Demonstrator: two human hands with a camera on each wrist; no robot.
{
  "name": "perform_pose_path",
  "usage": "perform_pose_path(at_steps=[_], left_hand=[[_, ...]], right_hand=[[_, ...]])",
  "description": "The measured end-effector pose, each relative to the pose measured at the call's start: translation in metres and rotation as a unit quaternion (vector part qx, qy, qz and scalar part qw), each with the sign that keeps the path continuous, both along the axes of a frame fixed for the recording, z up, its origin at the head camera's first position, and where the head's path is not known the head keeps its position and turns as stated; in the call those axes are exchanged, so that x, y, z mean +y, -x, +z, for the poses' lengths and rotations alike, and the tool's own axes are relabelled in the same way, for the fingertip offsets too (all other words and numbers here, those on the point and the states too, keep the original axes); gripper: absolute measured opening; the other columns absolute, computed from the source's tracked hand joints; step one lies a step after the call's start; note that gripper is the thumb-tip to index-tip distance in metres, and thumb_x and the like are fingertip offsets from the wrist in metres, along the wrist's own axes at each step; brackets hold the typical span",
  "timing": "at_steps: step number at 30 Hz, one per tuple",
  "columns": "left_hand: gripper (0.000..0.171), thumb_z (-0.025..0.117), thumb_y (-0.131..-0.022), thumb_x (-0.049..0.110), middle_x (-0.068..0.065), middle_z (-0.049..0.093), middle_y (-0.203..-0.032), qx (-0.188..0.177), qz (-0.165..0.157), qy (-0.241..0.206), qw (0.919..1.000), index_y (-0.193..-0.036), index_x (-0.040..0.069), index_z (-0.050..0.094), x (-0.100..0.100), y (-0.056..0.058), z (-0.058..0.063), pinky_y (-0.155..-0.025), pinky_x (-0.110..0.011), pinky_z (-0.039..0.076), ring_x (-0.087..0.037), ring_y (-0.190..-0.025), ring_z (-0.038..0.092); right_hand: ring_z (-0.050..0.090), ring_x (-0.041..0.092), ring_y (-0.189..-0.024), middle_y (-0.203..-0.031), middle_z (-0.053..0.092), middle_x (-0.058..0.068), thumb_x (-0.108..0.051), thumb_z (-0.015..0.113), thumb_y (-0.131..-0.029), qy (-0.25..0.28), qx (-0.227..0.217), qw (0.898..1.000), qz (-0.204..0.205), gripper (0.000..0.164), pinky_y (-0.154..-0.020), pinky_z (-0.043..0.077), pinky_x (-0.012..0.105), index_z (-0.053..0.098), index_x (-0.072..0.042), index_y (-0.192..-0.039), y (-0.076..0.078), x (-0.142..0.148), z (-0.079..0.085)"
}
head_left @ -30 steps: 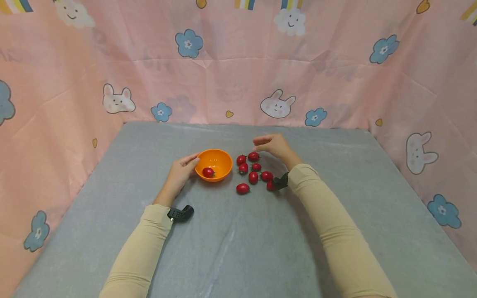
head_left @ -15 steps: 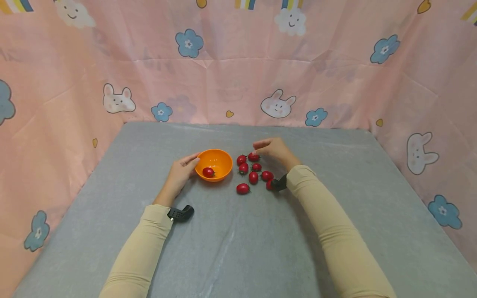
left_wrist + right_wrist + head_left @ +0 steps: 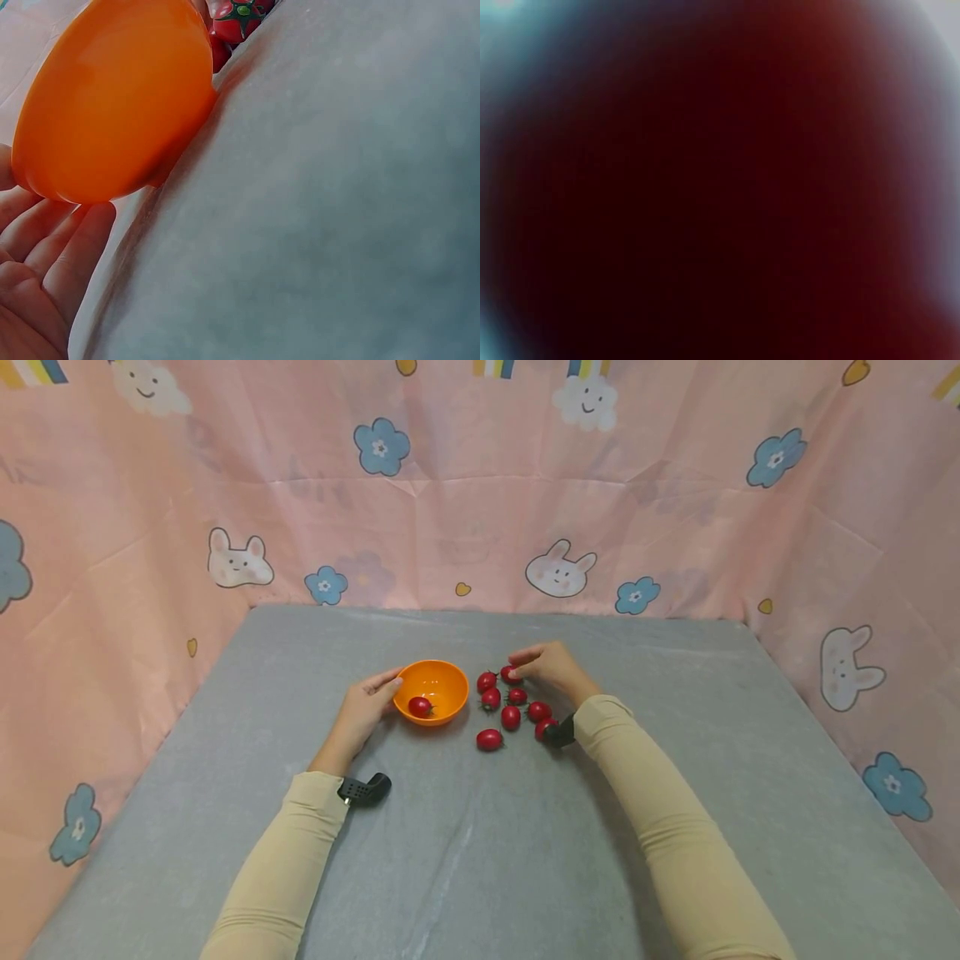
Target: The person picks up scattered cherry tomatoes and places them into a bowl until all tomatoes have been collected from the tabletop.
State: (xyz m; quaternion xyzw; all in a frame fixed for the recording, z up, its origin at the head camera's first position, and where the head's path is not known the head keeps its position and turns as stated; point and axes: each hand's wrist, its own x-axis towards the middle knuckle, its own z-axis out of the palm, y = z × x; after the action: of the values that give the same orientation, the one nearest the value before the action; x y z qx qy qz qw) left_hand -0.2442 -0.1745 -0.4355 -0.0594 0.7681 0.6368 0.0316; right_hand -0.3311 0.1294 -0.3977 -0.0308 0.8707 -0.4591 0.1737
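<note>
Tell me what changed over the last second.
The right hand came down from above the tomatoes, and its fingertips now pinch the far tomato. The left hand stayed against the bowl, and the tomato in the bowl and the loose ones did not move.

One orange bowl [image 3: 431, 691], eight cherry tomatoes [image 3: 511, 717], one inside bowl

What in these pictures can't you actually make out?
- Right wrist view: only a dark red blur; something sits too close to the lens.
- Head view: the right hand covers part of the farthest tomato, so its grip is unclear.
- Left wrist view: the orange bowl shows only its outside; its contents are hidden.
</note>
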Motion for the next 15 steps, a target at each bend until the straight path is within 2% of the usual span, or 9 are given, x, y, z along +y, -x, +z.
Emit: perform_pose_path(at_steps=[6, 15], left_hand=[[0.044, 0.056, -0.102, 0.030, -0.009, 0.055, -0.147, 0.005, -0.001, -0.005, 1.0000, -0.141, 0.011, 0.057, 0.0006, -0.0008, 0.0011, -0.086, -0.018, 0.055, -0.023, -0.125, 0.057], [0.044, 0.056, -0.102, 0.030, -0.008, 0.055, -0.147, -0.003, 0.002, -0.001, 1.0000, -0.142, 0.012, 0.056, 0.0011, -0.0009, 0.0026, -0.084, -0.017, 0.054, -0.023, -0.124, 0.057]], right_hand=[[0.051, 0.028, -0.133, -0.134, 0.065, 0.011, -0.016, 0.075, -0.089, -0.024, 0.006, 1.000, 0.006, 0.040, -0.115, 0.038, 0.045, 0.068, -0.008, -0.128, -0.0006, -0.0006, -0.0024], [0.049, 0.030, -0.135, -0.139, 0.061, 0.013, -0.018, 0.075, -0.089, -0.028, 0.016, 0.999, -0.005, 0.040, -0.116, 0.037, 0.046, 0.069, -0.007, -0.126, -0.0016, -0.0011, -0.0027]])
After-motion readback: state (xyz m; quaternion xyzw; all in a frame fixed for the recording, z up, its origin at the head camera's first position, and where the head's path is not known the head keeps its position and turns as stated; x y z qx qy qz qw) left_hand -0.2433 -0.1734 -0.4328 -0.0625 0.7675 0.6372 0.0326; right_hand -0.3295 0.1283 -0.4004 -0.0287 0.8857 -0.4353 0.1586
